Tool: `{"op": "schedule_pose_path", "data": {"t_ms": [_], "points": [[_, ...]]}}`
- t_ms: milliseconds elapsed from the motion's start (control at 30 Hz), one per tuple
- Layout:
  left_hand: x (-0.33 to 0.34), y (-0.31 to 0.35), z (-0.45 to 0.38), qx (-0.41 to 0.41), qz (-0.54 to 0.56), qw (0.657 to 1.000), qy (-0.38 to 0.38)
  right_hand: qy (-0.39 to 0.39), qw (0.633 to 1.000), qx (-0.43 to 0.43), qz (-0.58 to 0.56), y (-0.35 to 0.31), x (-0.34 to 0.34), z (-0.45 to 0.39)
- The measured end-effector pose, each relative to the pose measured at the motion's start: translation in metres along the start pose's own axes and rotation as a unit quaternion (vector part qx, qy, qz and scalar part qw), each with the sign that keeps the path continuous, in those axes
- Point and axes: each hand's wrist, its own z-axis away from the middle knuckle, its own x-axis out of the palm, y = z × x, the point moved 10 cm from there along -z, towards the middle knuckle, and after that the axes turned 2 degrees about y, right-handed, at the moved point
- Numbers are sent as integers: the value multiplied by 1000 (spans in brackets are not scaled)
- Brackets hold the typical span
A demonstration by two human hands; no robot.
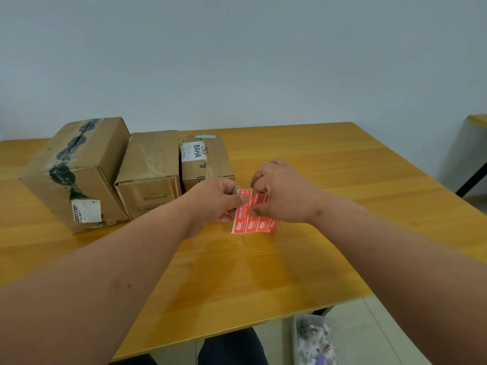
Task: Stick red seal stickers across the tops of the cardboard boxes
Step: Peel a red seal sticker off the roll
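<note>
A sheet of red seal stickers [250,222] is held just above the wooden table [329,164], in front of the boxes. My left hand [213,204] pinches its upper left corner with thumb and fingers. My right hand [279,193] pinches the sheet's top right part, its fingers curled over one sticker. Three cardboard boxes stand in a row at the back left: a large one with dark tape [76,169], a middle one [150,167], and a small one with a white BAHA label [205,159]. No red sticker shows on any box top.
The table's front edge runs diagonally at the lower right. Below it on the floor stands a clear bin [313,341] with paper scraps. A second table's corner [477,119] shows at the far right. A plain wall lies behind the table.
</note>
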Motion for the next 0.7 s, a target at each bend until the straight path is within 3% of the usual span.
{"op": "schedule_pose_path", "data": {"t_ms": [700], "points": [[7, -1, 2, 0, 20, 1000, -13, -7, 1000, -10, -23, -1, 3, -2]]}}
